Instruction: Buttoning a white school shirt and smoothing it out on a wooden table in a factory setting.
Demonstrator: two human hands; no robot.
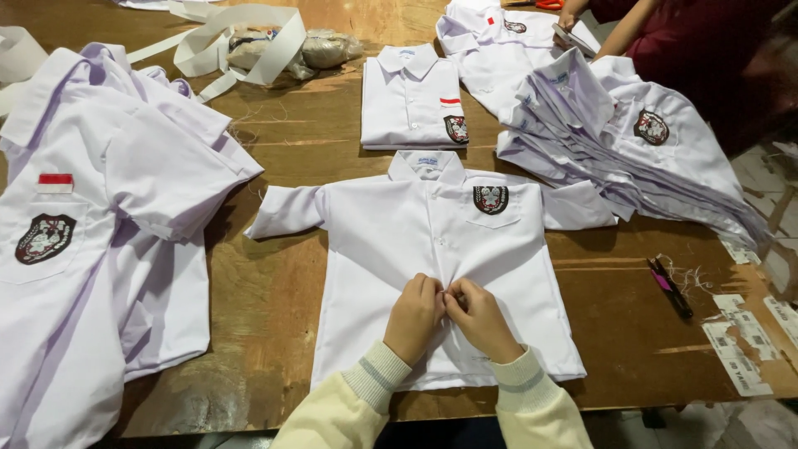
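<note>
We have a white short-sleeved shirt lying flat on the wooden table, front up, sleeves spread left and right, a dark crest badge on the chest pocket. Its long axis runs away from us, collar at the far end, hem nearest. Our left hand and right hand meet at the button placket, fingers curled and pinching the fabric there.

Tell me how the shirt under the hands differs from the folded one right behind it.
The spread shirt lies flat with both sleeves out; the folded shirt is a compact rectangle, sleeves tucked away. Both hands, left hand and right hand, pinch the spread shirt's front; the folded shirt lies untouched. Both are white with a dark chest badge.
</note>
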